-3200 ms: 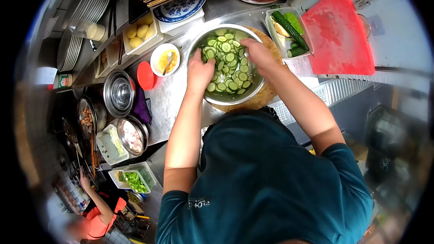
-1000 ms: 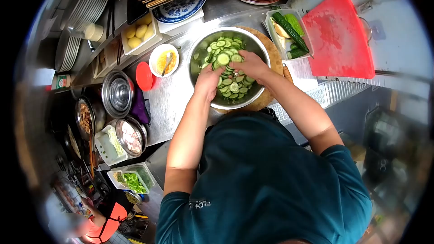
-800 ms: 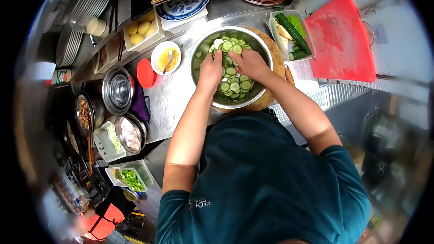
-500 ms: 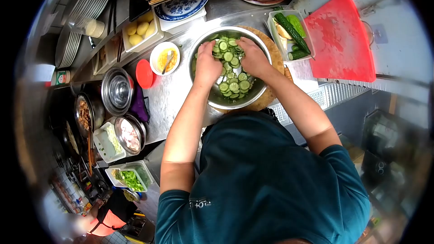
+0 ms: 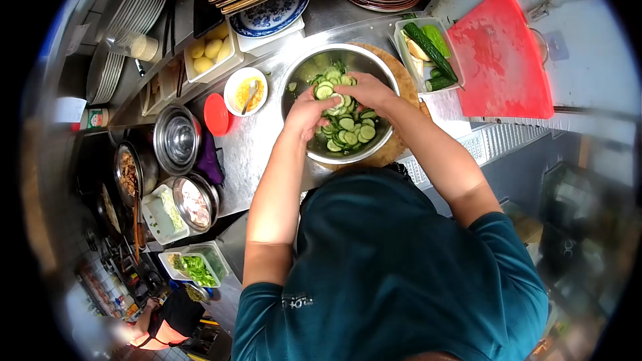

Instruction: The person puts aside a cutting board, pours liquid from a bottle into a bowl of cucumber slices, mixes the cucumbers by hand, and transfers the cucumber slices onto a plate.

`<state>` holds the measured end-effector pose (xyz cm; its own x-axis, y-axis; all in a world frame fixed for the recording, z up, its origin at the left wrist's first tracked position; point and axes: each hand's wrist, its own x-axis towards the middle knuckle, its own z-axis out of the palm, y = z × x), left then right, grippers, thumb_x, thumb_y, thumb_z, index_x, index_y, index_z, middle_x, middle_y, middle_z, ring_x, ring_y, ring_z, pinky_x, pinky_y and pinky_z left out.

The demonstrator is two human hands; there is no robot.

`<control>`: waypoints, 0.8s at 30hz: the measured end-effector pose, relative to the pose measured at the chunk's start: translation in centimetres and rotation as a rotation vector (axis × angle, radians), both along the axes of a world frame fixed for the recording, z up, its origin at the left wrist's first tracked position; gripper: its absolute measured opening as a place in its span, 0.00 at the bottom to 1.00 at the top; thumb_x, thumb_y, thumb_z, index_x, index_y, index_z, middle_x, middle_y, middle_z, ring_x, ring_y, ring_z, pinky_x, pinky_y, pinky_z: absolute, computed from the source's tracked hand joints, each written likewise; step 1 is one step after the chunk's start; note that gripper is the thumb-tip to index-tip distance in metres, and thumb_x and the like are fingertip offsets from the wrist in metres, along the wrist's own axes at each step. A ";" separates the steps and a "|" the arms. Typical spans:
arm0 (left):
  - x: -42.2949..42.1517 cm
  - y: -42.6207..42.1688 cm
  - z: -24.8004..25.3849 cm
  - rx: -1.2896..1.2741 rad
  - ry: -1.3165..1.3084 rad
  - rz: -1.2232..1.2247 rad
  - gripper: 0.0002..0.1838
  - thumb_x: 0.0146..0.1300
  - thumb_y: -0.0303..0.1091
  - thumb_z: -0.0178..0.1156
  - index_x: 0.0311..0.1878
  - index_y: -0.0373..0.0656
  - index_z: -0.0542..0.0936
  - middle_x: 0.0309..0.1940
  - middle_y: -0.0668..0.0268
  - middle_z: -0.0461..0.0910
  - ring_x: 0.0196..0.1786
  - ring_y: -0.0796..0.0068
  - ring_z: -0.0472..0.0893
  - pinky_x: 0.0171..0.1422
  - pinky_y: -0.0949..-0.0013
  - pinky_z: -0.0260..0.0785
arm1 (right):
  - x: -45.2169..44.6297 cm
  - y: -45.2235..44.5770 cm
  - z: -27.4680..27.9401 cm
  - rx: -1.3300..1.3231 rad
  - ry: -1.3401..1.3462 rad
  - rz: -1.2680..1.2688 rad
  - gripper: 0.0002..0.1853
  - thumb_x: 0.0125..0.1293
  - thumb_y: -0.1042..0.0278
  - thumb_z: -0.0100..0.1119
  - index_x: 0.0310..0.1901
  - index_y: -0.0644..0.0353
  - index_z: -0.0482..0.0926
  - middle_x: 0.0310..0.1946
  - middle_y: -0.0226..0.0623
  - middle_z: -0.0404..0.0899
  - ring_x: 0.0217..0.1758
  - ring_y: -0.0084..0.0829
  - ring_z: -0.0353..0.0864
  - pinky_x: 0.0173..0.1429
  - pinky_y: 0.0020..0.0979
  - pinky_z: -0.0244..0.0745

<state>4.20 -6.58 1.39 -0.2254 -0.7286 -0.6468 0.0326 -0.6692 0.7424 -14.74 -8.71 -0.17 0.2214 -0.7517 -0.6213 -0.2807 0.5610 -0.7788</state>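
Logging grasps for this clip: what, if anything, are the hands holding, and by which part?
The left hand and right hand cup a loose clump of cucumber slices from its sides; some finger contacts are hidden.

"Where is room offered beside the wide, round steel bowl (image 5: 366, 63)?"
"On its left, over the shiny grey metal counter (image 5: 244, 160); passage is hemmed in by the bare left forearm (image 5: 286, 167) and a small round white bowl (image 5: 229, 91)."
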 end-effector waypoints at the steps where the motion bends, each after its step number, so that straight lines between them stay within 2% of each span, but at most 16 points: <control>1: 0.0 0.1 0.6 0.006 -0.022 -0.001 0.23 0.70 0.29 0.68 0.66 0.43 0.78 0.47 0.66 0.87 0.39 0.78 0.85 0.27 0.79 0.71 | -0.1 -0.1 0.2 -0.026 -0.018 0.022 0.31 0.70 0.50 0.68 0.65 0.65 0.77 0.50 0.40 0.85 0.41 0.30 0.84 0.37 0.33 0.81; 2: -0.2 0.4 1.4 -0.048 -0.054 0.027 0.18 0.75 0.38 0.66 0.62 0.41 0.81 0.43 0.66 0.88 0.38 0.79 0.85 0.28 0.78 0.74 | -0.2 -0.3 0.3 -0.052 -0.038 0.043 0.31 0.71 0.49 0.67 0.66 0.65 0.77 0.51 0.41 0.85 0.43 0.29 0.84 0.35 0.31 0.80; 3: -0.3 0.5 1.5 -0.083 -0.072 0.040 0.18 0.75 0.38 0.65 0.62 0.40 0.81 0.44 0.66 0.88 0.38 0.79 0.86 0.28 0.78 0.75 | -0.3 -0.3 0.8 -0.077 -0.059 0.062 0.31 0.73 0.48 0.66 0.66 0.66 0.77 0.53 0.41 0.85 0.44 0.28 0.84 0.33 0.29 0.79; 4: -0.4 0.5 1.4 -0.119 -0.089 0.053 0.17 0.75 0.37 0.65 0.62 0.40 0.81 0.44 0.65 0.88 0.39 0.79 0.86 0.29 0.77 0.76 | -0.2 -0.1 1.7 -0.110 -0.038 0.073 0.29 0.74 0.47 0.64 0.61 0.69 0.80 0.50 0.41 0.85 0.41 0.26 0.84 0.33 0.30 0.82; 5: -0.5 0.5 1.5 -0.155 -0.106 0.068 0.17 0.75 0.37 0.65 0.62 0.39 0.81 0.45 0.64 0.88 0.39 0.79 0.86 0.29 0.77 0.76 | -0.2 0.1 1.7 -0.121 -0.027 0.038 0.28 0.75 0.48 0.62 0.60 0.69 0.80 0.49 0.41 0.85 0.41 0.26 0.84 0.34 0.30 0.84; 6: -0.4 0.7 1.7 -0.190 -0.106 0.060 0.18 0.77 0.39 0.63 0.61 0.35 0.81 0.45 0.62 0.89 0.41 0.75 0.87 0.36 0.73 0.80 | -0.1 0.3 1.7 -0.133 -0.015 0.003 0.27 0.76 0.49 0.61 0.60 0.69 0.80 0.48 0.41 0.85 0.41 0.26 0.84 0.35 0.31 0.85; 7: -0.2 0.7 1.4 -0.198 -0.137 0.071 0.19 0.78 0.40 0.62 0.61 0.34 0.81 0.45 0.62 0.89 0.41 0.73 0.87 0.39 0.72 0.80 | -0.1 0.4 1.7 -0.145 -0.004 -0.031 0.26 0.77 0.50 0.60 0.59 0.70 0.80 0.48 0.42 0.85 0.41 0.26 0.84 0.35 0.31 0.86; 11: 0.9 1.1 0.9 -0.148 -0.183 0.086 0.24 0.80 0.44 0.58 0.62 0.28 0.79 0.47 0.60 0.88 0.45 0.67 0.87 0.52 0.68 0.79 | -1.1 1.2 1.3 -0.181 -0.068 -0.001 0.21 0.80 0.59 0.55 0.61 0.71 0.77 0.49 0.43 0.82 0.50 0.29 0.85 0.41 0.31 0.89; 12: 1.0 1.4 1.1 -0.116 -0.175 0.083 0.25 0.81 0.45 0.57 0.62 0.27 0.79 0.48 0.59 0.88 0.47 0.66 0.87 0.56 0.67 0.78 | -1.2 1.7 1.9 -0.175 -0.156 -0.015 0.19 0.79 0.64 0.55 0.64 0.70 0.76 0.52 0.42 0.81 0.55 0.29 0.85 0.45 0.29 0.90; 15: 0.4 2.6 2.3 -0.044 -0.058 0.162 0.24 0.81 0.43 0.56 0.65 0.30 0.77 0.58 0.52 0.84 0.56 0.66 0.84 0.64 0.69 0.74 | -2.0 2.7 0.7 -0.102 -0.211 -0.036 0.20 0.78 0.69 0.55 0.67 0.68 0.74 0.59 0.43 0.80 0.62 0.34 0.82 0.57 0.33 0.87; 18: -0.2 3.9 6.0 0.007 -0.142 0.202 0.36 0.77 0.48 0.55 0.78 0.32 0.63 0.75 0.46 0.67 0.76 0.53 0.67 0.78 0.39 0.59 | -2.4 4.0 1.3 -0.274 0.073 -0.013 0.24 0.77 0.66 0.57 0.70 0.65 0.73 0.67 0.46 0.76 0.68 0.39 0.79 0.67 0.38 0.79; 21: 0.9 3.8 2.9 0.277 0.006 0.277 0.41 0.73 0.49 0.56 0.82 0.37 0.56 0.81 0.46 0.57 0.82 0.47 0.56 0.78 0.28 0.50 | -0.4 4.8 6.4 0.274 -0.119 -0.393 0.28 0.74 0.61 0.60 0.72 0.62 0.71 0.72 0.49 0.72 0.69 0.43 0.77 0.71 0.42 0.73; 22: 0.3 3.8 1.2 0.338 0.042 0.333 0.38 0.72 0.48 0.57 0.79 0.39 0.61 0.79 0.47 0.58 0.80 0.47 0.57 0.77 0.27 0.52 | -0.3 4.8 4.1 0.346 -0.216 -0.371 0.27 0.73 0.60 0.60 0.71 0.59 0.71 0.69 0.47 0.74 0.67 0.43 0.78 0.68 0.45 0.75; 24: 0.0 3.8 -1.5 0.382 0.123 0.290 0.32 0.66 0.40 0.58 0.72 0.42 0.68 0.71 0.48 0.64 0.75 0.46 0.62 0.73 0.26 0.58 | 0.1 4.7 -0.1 0.431 -0.363 -0.331 0.25 0.71 0.61 0.59 0.68 0.56 0.72 0.65 0.44 0.78 0.63 0.43 0.81 0.63 0.50 0.78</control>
